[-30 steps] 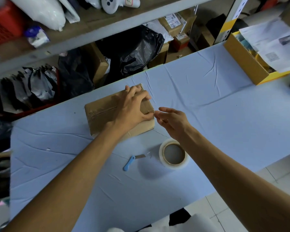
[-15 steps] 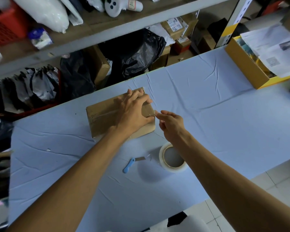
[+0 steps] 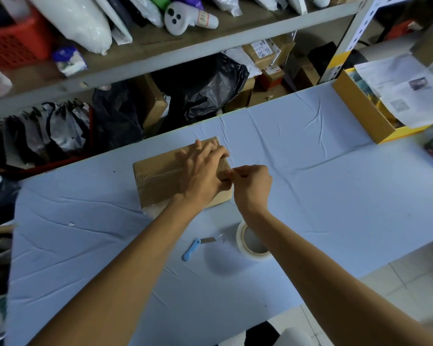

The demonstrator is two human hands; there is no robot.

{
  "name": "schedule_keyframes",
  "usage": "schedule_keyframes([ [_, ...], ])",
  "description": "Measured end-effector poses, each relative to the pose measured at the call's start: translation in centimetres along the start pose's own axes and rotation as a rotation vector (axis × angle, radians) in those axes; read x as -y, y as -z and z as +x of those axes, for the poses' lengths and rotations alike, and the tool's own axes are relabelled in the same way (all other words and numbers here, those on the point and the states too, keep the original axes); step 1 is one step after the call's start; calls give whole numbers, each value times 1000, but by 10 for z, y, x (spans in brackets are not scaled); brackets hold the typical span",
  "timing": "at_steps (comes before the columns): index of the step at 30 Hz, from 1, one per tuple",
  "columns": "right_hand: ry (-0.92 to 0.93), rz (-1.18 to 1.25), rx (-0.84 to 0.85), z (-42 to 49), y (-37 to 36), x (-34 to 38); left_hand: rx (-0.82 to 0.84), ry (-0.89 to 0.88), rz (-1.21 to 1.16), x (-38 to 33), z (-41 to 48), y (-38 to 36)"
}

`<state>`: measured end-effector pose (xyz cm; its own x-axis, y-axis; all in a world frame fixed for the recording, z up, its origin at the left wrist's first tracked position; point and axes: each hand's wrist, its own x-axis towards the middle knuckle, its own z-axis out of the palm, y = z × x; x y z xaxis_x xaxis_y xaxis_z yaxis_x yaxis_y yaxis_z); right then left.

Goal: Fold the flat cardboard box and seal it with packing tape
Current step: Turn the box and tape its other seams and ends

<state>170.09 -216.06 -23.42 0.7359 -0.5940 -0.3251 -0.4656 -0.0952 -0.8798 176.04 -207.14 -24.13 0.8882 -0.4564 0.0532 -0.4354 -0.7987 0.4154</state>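
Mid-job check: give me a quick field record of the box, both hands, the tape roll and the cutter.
box: cardboard box folded shut, lying on the blue table, clear tape strip along its top
left: left hand presses flat on the box top
right: right hand, fingers curled at the box's right end; what they pinch is hidden
tape: tape roll lies on the table, untouched
cutter: blue cutter left of the roll, blade out

Two hands (left hand (image 3: 202, 176), right hand (image 3: 252, 187)), one cardboard box (image 3: 160, 178), one tape roll (image 3: 240, 242), one knife (image 3: 192, 250).
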Motion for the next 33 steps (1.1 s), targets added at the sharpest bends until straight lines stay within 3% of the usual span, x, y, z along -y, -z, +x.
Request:
schedule_keyframes([
  [5, -17, -139, -31, 5, -3, 6, 50, 10, 66, -1, 3, -4],
  [8, 103, -303, -19, 0, -1, 7, 166, -24, 156, -2, 5, 3],
  [9, 116, -315, -6, 0, 1, 6, 232, -42, 142, 2, 6, 7],
  [11, 87, -285, 15, 5, 6, 6, 303, -21, -120, 13, 3, 26],
  [13, 96, -289, 52, 10, 13, 13, 152, 59, -374, 31, -9, 46],
  [16, 97, -269, 152, 17, 16, 28, -208, 308, -257, 66, -27, 68],
  [18, 52, -231, 243, 18, 13, 38, -116, 586, -181, 85, -36, 73],
  [20, 59, -257, 272, 18, 6, 44, 87, 758, -326, 93, -43, 71],
  [22, 88, -338, 235, 18, 1, 46, 112, 773, -496, 96, -49, 64],
  [25, 58, -365, 205, 24, -2, 41, 7, 758, -525, 89, -53, 63],
  [30, 73, -207, 237, 34, 6, 40, -251, 683, -610, 68, -63, 63],
  [33, 52, -150, 226, 35, 16, 51, -355, 718, -840, 61, -68, 61],
])
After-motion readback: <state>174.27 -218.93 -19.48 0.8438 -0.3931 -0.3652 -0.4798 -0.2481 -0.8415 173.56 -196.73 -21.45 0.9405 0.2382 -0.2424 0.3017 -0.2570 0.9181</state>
